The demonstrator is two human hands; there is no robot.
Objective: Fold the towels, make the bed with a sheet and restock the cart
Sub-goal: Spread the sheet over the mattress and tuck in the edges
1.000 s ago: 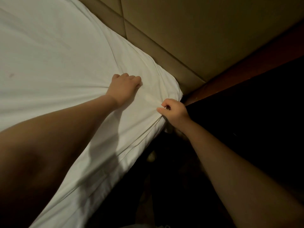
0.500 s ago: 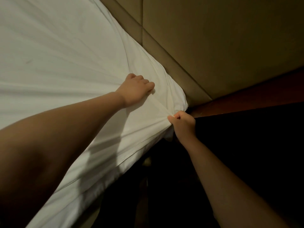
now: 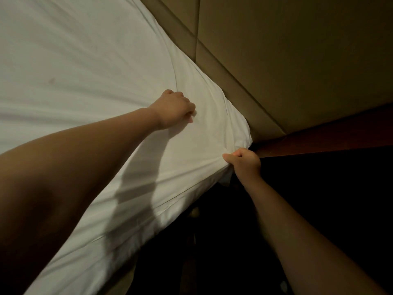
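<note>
head view: the bed-making step is in hand. the sheet (image 3: 85, 67) is spread flat and fills the frame from 9 to 12 o'clock. it is drawn over the mattress corner (image 3: 239, 133), which lies at about 3 o'clock of centre against the padded headboard (image 3: 297, 60). the left hand (image 3: 173, 109) is set on top of the sheet at 10 o'clock of that corner, with fingers curled; creases run into it, so a pinch of cloth is judged to be held. the right hand (image 3: 244, 161) is closed round a gathered bunch of sheet at the side edge, at 6 o'clock of the corner, beside a dark wooden ledge (image 3: 319, 139). the corner is judged to be covered but not yet tucked. for the next move, the gathered cloth is to be pulled down and pushed under that corner while the top is pinned flat. tension is to be applied evenly so that the creases are drawn out. towels and cart are not in view.
</note>
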